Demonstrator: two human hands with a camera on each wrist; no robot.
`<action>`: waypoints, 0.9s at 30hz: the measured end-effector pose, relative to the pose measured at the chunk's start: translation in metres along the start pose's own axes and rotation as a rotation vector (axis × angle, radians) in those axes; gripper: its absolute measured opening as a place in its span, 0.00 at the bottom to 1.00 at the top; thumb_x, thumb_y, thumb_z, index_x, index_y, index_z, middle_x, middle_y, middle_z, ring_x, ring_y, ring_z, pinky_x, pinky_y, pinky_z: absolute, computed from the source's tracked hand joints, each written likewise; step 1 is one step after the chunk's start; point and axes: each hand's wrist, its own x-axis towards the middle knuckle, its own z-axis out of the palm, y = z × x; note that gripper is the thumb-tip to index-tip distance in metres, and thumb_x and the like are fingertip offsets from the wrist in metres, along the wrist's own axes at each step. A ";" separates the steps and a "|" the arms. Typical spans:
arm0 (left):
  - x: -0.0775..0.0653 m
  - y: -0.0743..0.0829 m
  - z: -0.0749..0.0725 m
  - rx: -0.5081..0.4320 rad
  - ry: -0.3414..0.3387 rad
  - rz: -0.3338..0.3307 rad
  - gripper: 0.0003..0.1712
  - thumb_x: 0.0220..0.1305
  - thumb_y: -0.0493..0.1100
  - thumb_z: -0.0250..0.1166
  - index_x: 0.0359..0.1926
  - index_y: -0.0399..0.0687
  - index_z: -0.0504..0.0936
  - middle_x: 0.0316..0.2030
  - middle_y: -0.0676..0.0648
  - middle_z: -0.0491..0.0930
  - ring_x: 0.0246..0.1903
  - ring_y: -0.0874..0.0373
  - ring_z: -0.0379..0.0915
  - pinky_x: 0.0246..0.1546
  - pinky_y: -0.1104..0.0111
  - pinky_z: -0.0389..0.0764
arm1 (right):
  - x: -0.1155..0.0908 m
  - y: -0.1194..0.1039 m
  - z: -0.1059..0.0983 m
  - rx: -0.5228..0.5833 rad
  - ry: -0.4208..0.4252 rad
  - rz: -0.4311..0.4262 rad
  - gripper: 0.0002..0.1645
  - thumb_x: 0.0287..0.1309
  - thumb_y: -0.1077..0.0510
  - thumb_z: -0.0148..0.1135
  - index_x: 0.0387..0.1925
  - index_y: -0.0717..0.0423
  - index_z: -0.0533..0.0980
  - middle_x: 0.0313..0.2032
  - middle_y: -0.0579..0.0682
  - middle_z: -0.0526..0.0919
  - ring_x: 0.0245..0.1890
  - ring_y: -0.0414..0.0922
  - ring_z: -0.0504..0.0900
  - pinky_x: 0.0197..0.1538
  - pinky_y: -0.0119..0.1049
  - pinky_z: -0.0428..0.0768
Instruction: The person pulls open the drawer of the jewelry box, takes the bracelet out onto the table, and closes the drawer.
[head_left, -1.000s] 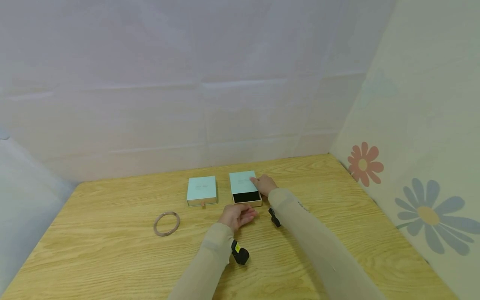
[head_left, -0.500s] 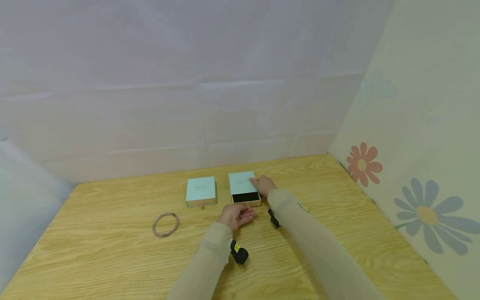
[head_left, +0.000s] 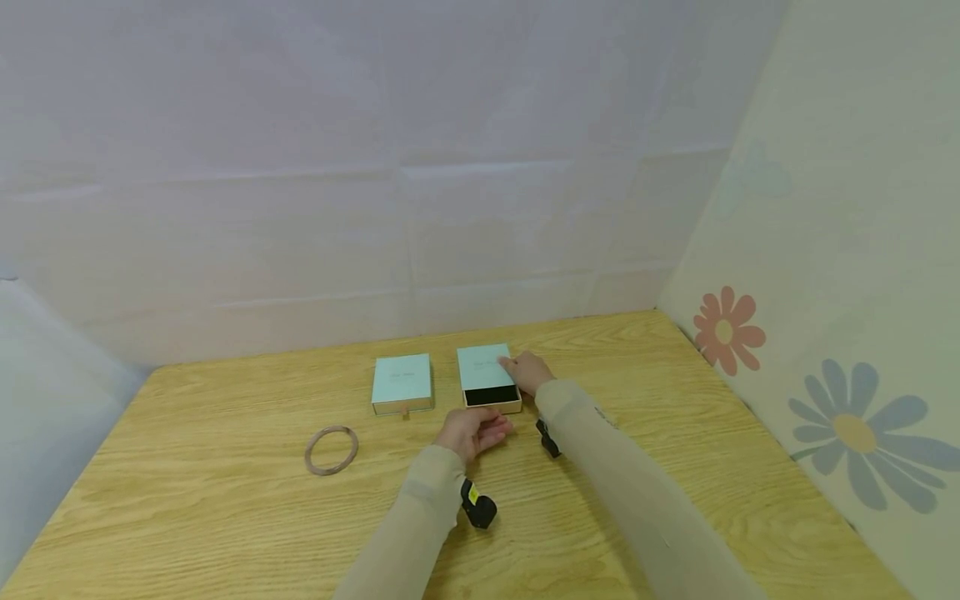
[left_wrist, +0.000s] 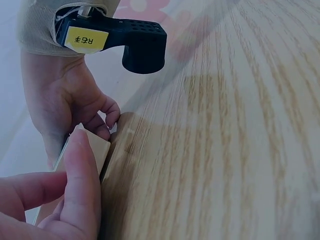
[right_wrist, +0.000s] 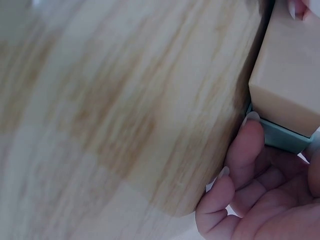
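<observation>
A pale-blue slide-out gift box (head_left: 482, 365) lies at the back of the table, its cream drawer (right_wrist: 287, 67) partly pulled toward me, showing a black inside. My right hand (head_left: 529, 372) grips the sleeve from its right side, thumb on top and fingers along the side. At the drawer's front, my left hand (head_left: 472, 433) has thumb and index finger together in a pinch; whatever small part lies between them is hidden. A second pale-blue box (head_left: 402, 379), closed, with a small pull tab in front, sits left of the first. Nearer me lies a brownish bangle (head_left: 308, 457).
The wooden table (head_left: 225, 517) meets a pale cloth backdrop (head_left: 300, 250) at the back. On the right stands a cloth panel with printed flowers (head_left: 723, 330). Each wrist bears a black camera (head_left: 480, 508).
Both hands, the boxes and the bangle keep their places; the whole head view has only shifted very slightly. The drawer stays pulled out by about the same amount.
</observation>
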 end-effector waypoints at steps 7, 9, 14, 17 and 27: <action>0.001 0.000 0.000 0.002 0.014 -0.004 0.16 0.71 0.29 0.53 0.56 0.22 0.73 0.31 0.41 0.83 0.29 0.57 0.83 0.33 0.71 0.83 | 0.002 0.002 0.001 0.006 -0.010 0.001 0.29 0.74 0.44 0.46 0.37 0.67 0.78 0.17 0.51 0.69 0.16 0.45 0.67 0.27 0.36 0.72; 0.001 0.000 -0.001 0.008 0.018 -0.005 0.16 0.71 0.29 0.53 0.56 0.23 0.73 0.33 0.39 0.83 0.30 0.56 0.84 0.32 0.71 0.83 | 0.004 0.003 0.002 0.007 -0.013 0.002 0.30 0.74 0.44 0.46 0.37 0.67 0.79 0.18 0.52 0.71 0.17 0.45 0.69 0.28 0.37 0.73; 0.000 0.002 0.001 0.031 0.037 -0.010 0.16 0.71 0.30 0.54 0.55 0.24 0.74 0.37 0.37 0.84 0.32 0.54 0.84 0.31 0.71 0.83 | 0.004 0.003 0.003 -0.030 0.000 -0.004 0.30 0.74 0.44 0.46 0.51 0.68 0.78 0.41 0.60 0.81 0.32 0.50 0.77 0.40 0.42 0.75; 0.001 0.002 0.002 0.037 0.042 -0.012 0.16 0.71 0.31 0.54 0.55 0.25 0.74 0.38 0.37 0.84 0.33 0.54 0.84 0.30 0.71 0.83 | 0.002 0.002 0.002 -0.037 0.006 -0.002 0.31 0.74 0.44 0.46 0.53 0.69 0.77 0.46 0.61 0.81 0.36 0.51 0.77 0.42 0.43 0.75; 0.003 0.003 0.002 0.037 0.038 -0.015 0.16 0.71 0.31 0.54 0.55 0.24 0.74 0.37 0.36 0.84 0.31 0.55 0.84 0.32 0.70 0.83 | -0.003 -0.002 -0.001 -0.029 0.012 -0.012 0.30 0.74 0.45 0.47 0.50 0.69 0.78 0.38 0.63 0.81 0.24 0.47 0.71 0.34 0.39 0.74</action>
